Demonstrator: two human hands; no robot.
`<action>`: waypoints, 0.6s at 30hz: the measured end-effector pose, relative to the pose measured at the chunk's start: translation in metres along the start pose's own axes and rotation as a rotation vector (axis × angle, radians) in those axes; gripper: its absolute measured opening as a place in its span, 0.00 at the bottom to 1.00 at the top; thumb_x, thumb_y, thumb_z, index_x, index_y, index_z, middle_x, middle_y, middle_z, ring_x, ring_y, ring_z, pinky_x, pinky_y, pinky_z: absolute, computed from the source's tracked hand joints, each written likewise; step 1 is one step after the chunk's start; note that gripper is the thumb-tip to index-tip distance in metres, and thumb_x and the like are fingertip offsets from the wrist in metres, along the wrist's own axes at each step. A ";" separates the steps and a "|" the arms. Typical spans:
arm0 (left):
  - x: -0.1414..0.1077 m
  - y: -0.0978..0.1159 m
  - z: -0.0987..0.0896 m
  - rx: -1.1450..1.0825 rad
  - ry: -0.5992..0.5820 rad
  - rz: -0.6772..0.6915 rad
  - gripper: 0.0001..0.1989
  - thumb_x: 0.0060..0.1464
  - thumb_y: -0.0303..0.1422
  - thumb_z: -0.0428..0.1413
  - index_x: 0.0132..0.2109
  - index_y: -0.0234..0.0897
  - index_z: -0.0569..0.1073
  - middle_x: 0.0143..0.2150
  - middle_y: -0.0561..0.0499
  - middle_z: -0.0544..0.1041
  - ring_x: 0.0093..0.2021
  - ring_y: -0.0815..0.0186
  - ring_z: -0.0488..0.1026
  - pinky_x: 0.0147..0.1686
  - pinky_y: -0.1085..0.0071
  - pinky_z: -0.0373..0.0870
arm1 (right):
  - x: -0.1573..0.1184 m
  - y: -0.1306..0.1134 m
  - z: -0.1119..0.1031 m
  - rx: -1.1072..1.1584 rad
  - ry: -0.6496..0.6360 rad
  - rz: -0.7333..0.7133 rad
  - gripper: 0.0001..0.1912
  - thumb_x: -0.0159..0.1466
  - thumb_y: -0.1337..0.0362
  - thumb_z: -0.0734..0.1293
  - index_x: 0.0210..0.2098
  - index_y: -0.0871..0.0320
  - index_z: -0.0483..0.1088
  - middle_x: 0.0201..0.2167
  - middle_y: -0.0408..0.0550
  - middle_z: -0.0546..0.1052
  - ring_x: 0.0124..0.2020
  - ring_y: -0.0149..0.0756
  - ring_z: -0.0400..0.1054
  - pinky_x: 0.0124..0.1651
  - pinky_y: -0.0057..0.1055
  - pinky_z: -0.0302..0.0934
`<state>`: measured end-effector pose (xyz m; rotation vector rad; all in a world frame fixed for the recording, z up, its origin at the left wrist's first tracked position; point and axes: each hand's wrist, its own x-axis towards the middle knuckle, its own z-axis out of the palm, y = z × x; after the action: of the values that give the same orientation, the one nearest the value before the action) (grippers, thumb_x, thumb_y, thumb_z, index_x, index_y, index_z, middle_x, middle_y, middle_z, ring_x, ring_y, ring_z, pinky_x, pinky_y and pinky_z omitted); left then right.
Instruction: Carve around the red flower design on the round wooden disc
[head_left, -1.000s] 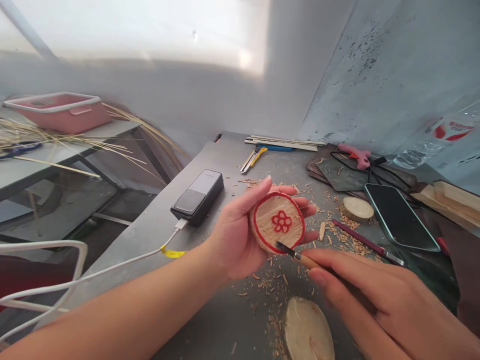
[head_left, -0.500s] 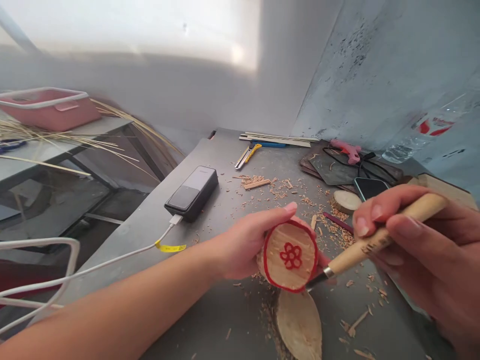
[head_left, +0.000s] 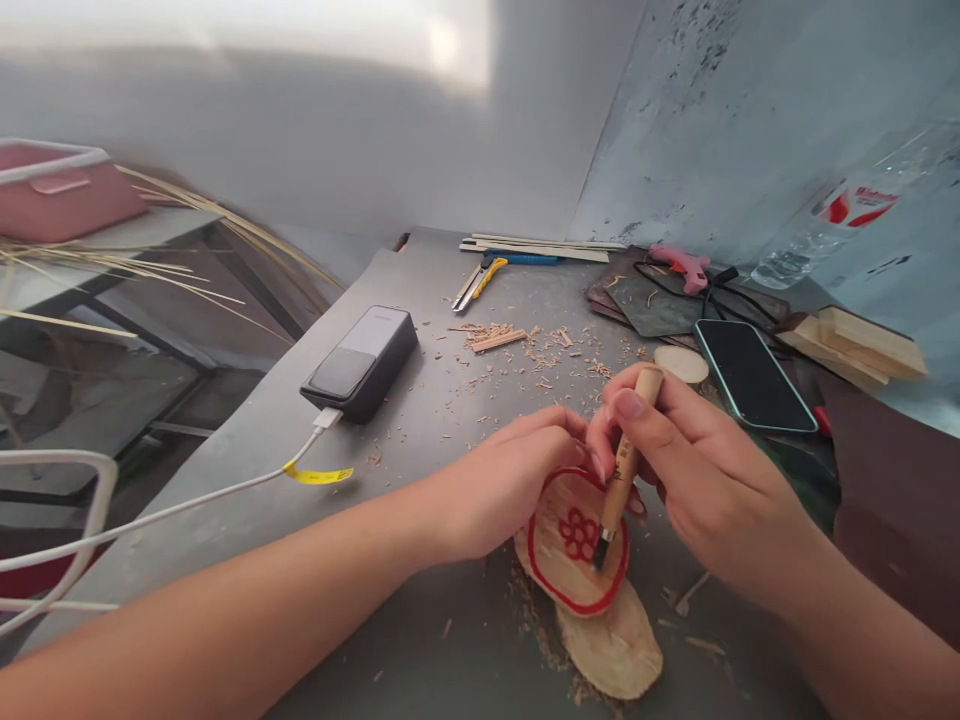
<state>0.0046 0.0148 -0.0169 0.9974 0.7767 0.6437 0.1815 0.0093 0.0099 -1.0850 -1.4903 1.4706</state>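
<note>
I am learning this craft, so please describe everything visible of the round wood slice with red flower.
The round wood slice is pale, with fine cut lines. A red band circles its rim, and a small red flower marks its centre. The left hand grips it, tilted, over a larger wood slice. The tip of the carving tool, held by the right hand, rests at its face.

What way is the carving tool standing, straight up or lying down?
Nearly upright but a little tilted: the carving tool stands tip-down in the right hand, with its blade end at the red-ringed wood disc.
</note>
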 end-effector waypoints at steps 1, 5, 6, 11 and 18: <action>-0.001 0.002 -0.001 0.024 0.002 -0.013 0.04 0.53 0.32 0.55 0.37 0.41 0.71 0.43 0.50 0.78 0.50 0.55 0.76 0.53 0.55 0.74 | 0.000 -0.001 0.000 0.041 0.003 0.027 0.19 0.70 0.43 0.68 0.33 0.51 0.67 0.25 0.41 0.70 0.22 0.32 0.59 0.21 0.28 0.56; -0.006 0.005 0.000 0.033 -0.162 -0.069 0.18 0.44 0.26 0.56 0.45 0.41 0.68 0.47 0.49 0.77 0.51 0.55 0.76 0.53 0.53 0.74 | 0.000 -0.009 -0.004 0.173 0.075 0.080 0.18 0.69 0.45 0.70 0.34 0.51 0.69 0.22 0.42 0.69 0.22 0.33 0.61 0.20 0.26 0.55; -0.007 0.004 0.002 0.036 -0.206 -0.074 0.19 0.43 0.25 0.56 0.45 0.41 0.66 0.47 0.49 0.76 0.50 0.56 0.76 0.52 0.54 0.74 | 0.000 -0.010 -0.005 0.188 0.080 0.075 0.17 0.69 0.45 0.70 0.34 0.50 0.69 0.22 0.42 0.69 0.22 0.33 0.63 0.21 0.27 0.57; -0.015 -0.001 0.005 0.337 -0.308 0.028 0.19 0.44 0.24 0.56 0.44 0.42 0.64 0.42 0.51 0.73 0.39 0.63 0.72 0.38 0.63 0.75 | 0.001 -0.011 -0.008 0.181 0.080 0.053 0.15 0.71 0.48 0.67 0.34 0.49 0.69 0.21 0.40 0.67 0.21 0.35 0.61 0.22 0.30 0.57; -0.028 0.005 0.014 0.947 -0.157 0.293 0.30 0.46 0.52 0.68 0.47 0.38 0.70 0.48 0.44 0.71 0.46 0.55 0.71 0.48 0.55 0.75 | 0.002 -0.012 -0.004 0.242 0.140 -0.005 0.18 0.73 0.52 0.65 0.29 0.52 0.68 0.18 0.40 0.61 0.21 0.34 0.57 0.24 0.30 0.56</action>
<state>-0.0009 -0.0111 -0.0002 2.0298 0.8069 0.4197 0.1835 0.0132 0.0221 -1.0127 -1.1836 1.4955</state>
